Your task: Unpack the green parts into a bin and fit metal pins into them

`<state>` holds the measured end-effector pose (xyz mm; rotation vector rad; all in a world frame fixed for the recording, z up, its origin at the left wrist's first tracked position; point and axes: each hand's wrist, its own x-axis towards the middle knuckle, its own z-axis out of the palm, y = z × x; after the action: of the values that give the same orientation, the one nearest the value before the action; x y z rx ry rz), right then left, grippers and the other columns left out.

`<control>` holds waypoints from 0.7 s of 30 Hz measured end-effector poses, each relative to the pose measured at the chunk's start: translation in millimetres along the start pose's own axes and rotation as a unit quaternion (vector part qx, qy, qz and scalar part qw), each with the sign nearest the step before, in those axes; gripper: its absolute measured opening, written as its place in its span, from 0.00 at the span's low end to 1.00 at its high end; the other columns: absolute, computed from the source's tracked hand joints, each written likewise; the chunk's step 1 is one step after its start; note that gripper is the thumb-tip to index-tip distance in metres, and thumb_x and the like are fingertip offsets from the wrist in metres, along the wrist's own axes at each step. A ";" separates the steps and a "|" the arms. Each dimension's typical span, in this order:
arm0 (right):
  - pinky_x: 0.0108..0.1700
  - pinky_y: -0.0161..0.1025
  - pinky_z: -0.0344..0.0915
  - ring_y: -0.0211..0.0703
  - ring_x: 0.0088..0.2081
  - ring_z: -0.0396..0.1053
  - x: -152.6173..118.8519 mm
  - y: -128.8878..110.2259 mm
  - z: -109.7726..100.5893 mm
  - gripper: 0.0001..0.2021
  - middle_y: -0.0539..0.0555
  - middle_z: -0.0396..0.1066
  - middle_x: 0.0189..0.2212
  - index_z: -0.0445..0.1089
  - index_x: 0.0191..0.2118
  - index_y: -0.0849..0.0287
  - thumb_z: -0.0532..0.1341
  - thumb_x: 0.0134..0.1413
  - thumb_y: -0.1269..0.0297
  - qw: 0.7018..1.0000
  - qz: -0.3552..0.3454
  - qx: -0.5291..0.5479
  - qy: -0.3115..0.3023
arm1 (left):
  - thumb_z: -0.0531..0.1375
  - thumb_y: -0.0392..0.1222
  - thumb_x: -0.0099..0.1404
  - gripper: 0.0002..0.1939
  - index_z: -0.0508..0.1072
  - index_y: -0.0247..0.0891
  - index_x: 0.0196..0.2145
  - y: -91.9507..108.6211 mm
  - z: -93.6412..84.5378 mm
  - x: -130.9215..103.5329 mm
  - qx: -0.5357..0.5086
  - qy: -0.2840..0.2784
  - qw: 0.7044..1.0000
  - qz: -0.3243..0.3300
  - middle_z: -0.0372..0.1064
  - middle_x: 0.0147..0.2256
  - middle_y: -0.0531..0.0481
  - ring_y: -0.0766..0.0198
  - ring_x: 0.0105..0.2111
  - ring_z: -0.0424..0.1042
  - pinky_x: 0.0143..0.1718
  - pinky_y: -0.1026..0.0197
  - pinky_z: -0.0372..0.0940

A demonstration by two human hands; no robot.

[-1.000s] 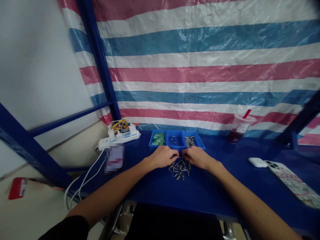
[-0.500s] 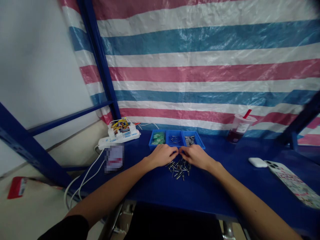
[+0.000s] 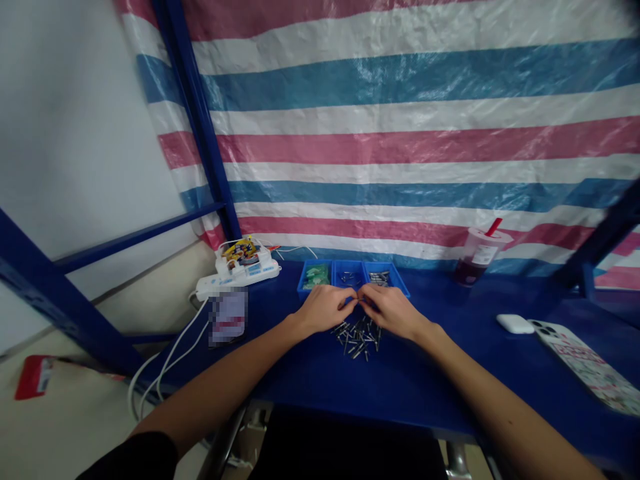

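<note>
My left hand (image 3: 324, 309) and my right hand (image 3: 390, 308) meet at the fingertips over the table, fingers pinched. Something tiny lies between the fingertips, too small to name. Just below them is a loose pile of small metal pieces (image 3: 358, 339) on the blue tabletop. Behind my hands stands a blue tray (image 3: 301, 285) with three compartments. Its left one holds green pieces (image 3: 317, 275), the middle one a few thin metal pieces (image 3: 349, 277), and the right one more metal pieces (image 3: 379, 277). My hands partly hide the tray's front edge.
On the left of the blue table (image 3: 300, 387) lie a white power strip (image 3: 260, 269), cables and a blurred flat object (image 3: 229, 317). At the right are a cup with a red straw (image 3: 480, 257), a white case (image 3: 515, 324) and a phone (image 3: 585, 363).
My fingertips have shifted very slightly and stay together. The pile and the tray look the same.
</note>
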<state>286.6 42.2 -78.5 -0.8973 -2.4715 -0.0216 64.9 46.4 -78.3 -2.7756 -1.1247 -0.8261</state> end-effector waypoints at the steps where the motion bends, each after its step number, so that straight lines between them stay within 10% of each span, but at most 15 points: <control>1: 0.36 0.37 0.59 0.41 0.35 0.69 0.2 -0.6 -0.5 0.05 0.53 0.71 0.37 0.66 0.43 0.57 0.53 0.68 0.68 1.000 -0.004 0.002 0.005 | 0.58 0.42 0.71 0.08 0.78 0.41 0.40 0.0 -0.1 -0.1 -0.002 0.003 1.000 -0.001 0.71 0.24 0.56 0.67 0.23 0.68 0.27 0.64 0.56; 21: 0.38 0.38 0.64 0.45 0.39 0.72 0.4 -0.5 0.5 0.07 0.54 0.71 0.38 0.66 0.45 0.56 0.51 0.72 0.68 0.998 -0.011 0.006 0.059 | 0.57 0.42 0.73 0.09 0.77 0.39 0.40 2.6 -3.2 0.7 -0.017 0.069 0.997 0.022 0.73 0.32 0.52 0.67 0.27 0.69 0.30 0.64 0.60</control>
<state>285.9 42.2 -78.6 -0.8392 -2.3691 -0.0652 65.5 44.2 -74.8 -2.7118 -1.0319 -1.0229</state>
